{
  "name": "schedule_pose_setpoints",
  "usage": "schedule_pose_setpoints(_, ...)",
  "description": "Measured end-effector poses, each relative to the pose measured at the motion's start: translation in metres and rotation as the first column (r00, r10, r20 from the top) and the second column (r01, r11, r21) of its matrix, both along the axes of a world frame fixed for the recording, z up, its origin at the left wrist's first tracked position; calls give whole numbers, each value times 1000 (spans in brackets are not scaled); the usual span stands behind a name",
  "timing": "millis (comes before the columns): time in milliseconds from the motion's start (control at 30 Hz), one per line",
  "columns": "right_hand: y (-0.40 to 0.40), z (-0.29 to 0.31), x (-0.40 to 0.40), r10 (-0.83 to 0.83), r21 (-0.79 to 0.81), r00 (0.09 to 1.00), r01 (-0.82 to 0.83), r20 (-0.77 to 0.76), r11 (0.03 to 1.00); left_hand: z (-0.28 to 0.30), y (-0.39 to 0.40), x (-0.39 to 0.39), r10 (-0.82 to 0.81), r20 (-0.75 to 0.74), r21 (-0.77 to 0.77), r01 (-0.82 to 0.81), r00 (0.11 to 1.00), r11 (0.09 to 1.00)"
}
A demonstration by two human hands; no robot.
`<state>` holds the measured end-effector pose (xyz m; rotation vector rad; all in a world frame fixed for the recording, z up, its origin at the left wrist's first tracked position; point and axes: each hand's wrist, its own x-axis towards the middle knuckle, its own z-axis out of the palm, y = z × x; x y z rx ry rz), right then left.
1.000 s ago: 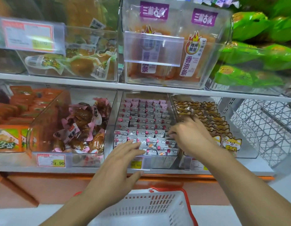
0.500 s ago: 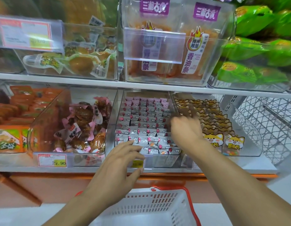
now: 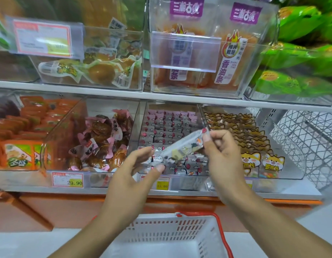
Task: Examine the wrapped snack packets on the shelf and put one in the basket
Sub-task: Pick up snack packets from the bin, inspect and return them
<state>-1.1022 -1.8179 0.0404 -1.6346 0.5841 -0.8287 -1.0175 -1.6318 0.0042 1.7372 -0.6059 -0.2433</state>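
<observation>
shelf (image 3: 161,98): I see bins of wrapped snacks | basket (image 3: 172,237): below hands, ready to catch a drop | left hand (image 3: 131,181): fingers pinch packet's lower end | right hand (image 3: 222,153): fingers pinch upper end | packet (image 3: 182,147): I hold it stretched flat above its bin, to read it

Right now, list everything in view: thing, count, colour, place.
snack packet: one, white and grey, held above the middle bin
middle bin: one, clear, lower shelf, many pink and grey packets
cat-print packets: many, yellow-brown, bin to the right
pink-wrapped snacks: many, brown, bin to the left
orange packets: many, far left bin
green bags: several, upper shelf right
basket: one, white with red handle, below
hands: left and right, each pinching a packet end
</observation>
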Motion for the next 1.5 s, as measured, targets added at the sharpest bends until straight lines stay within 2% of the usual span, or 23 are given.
schedule_pose_setpoints(67, 14, -2, 0, 76, 302, 997, -77, 14, 950, 4, 2, 3, -25, -169, -109, 7, 985, 994)
schedule_pose_setpoints(133, 21, -4, 0, 107, 512, 993, -122, 58, 850, 3, 3, 5, -33, -281, -172, -16, 959, 985)
schedule_pose_setpoints(267, 22, -9, 1, 125, 682, 988, -154, 92, 715, -2, 6, 7, -57, -470, -254, -73, 881, 964)
schedule_pose_setpoints(433, 21, -14, -1, 170, 782, 978, -201, 123, 590, -2, 9, 14, -78, -590, -337, -157, 804, 928)
schedule_pose_setpoints(567, 19, -17, 0, 263, 767, 959, -248, 107, 592, -1, 10, 18, -100, -631, -379, -193, 769, 905)
schedule_pose_setpoints(700, 20, -16, 0, 357, 706, 926, -335, 125, 624, 1, 8, 16, -105, -623, -392, -192, 775, 900)
schedule_pose_setpoints(833, 20, -18, 0, 334, 684, 935, -321, 119, 655, 1, 8, 13, -79, -592, -361, -176, 802, 916)
schedule_pose_setpoints(867, 20, -18, 0, 326, 680, 938, -314, 116, 662, 2, 9, 11, -54, -534, -331, -149, 844, 932)
schedule_pose_setpoints(967, 20, -18, 0, 314, 687, 943, -300, 108, 662, 4, 14, 7, -18, -200, -172, -16, 980, 985)
schedule_pose_setpoints(1033, 20, -19, 0, 305, 703, 946, -289, 108, 649, 2, 12, 5, -45, -82, -124, 35, 996, 992)
schedule_pose_setpoints(1100, 20, -17, 0, 306, 713, 946, -287, 106, 640, 1, 10, 4, -31, -41, -90, 27, 999, 996)
schedule_pose_setpoints(1200, 17, -14, -2, 356, 660, 931, -319, 84, 680, 1, 11, 5, 15, -113, -122, -29, 993, 992)
schedule_pose_setpoints(1300, 12, -8, -5, 462, 492, 886, -415, 29, 765, 4, 13, 7, -34, -307, -149, -13, 951, 989)
schedule_pose_setpoints(1400, 11, -5, -7, 560, 388, 828, -518, 6, 762, 8, 9, 6, -80, -474, -166, 0, 877, 986)
schedule_pose_setpoints(1500, 13, -7, -9, 556, 374, 831, -517, 4, 770, 9, 8, 6, -94, -536, -171, 1, 839, 985)
